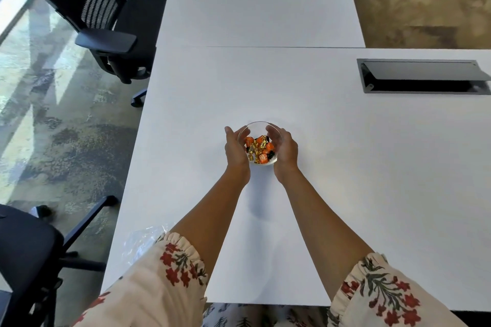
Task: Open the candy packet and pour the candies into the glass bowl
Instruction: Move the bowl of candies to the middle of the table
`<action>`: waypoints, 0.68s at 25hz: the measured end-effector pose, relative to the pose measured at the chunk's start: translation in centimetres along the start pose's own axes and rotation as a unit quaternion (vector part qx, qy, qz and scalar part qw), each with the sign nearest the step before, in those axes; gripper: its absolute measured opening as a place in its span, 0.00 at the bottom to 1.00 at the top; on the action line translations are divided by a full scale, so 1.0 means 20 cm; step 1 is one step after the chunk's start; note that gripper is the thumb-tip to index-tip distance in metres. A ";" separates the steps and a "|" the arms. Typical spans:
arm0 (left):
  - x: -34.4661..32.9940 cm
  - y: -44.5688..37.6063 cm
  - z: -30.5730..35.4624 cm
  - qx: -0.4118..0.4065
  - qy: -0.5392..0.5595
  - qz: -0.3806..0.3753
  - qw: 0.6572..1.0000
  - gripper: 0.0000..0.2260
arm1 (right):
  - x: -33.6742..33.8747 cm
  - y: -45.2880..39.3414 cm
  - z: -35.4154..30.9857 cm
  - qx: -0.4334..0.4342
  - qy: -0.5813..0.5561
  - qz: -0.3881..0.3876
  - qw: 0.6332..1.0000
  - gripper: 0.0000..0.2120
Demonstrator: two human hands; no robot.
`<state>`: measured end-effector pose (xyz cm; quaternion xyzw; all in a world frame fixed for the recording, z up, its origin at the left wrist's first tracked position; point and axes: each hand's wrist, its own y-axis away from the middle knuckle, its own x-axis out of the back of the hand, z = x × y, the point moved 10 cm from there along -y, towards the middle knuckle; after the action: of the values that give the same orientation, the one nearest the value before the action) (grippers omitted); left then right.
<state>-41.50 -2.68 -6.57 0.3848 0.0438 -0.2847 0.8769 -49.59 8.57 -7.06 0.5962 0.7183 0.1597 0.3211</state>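
Observation:
A small glass bowl (259, 126) stands on the white table (345, 167), a forearm's reach ahead of me. Inside it lie several wrapped candies (259, 148) in orange, gold and black. My left hand (235, 150) cups the bowl's left side and my right hand (285, 150) cups its right side, fingers curled around the glass. The clear plastic candy packet (140, 241) lies crumpled at the table's near left edge, partly hidden behind my left sleeve.
A recessed cable box (422, 75) with its lid tilted open sits in the table at the right. One black office chair (106, 21) stands at the far left, another (29, 252) at the near left. A second white table (260, 0) adjoins beyond.

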 end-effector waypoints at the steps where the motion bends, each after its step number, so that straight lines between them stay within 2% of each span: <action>1: 0.01 -0.01 -0.01 0.001 -0.001 0.000 1.000 0.29 | 0.00 -0.01 0.01 0.001 -0.001 0.002 1.000 0.14; 17: -0.07 -0.12 -0.08 0.011 -0.031 -0.023 0.999 0.24 | 0.08 -0.17 0.01 0.041 0.003 0.031 0.999 0.15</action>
<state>-43.65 -2.23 -8.73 0.3846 0.0227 -0.3169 0.8667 -52.03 9.26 -9.73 0.6300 0.7066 0.1419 0.2891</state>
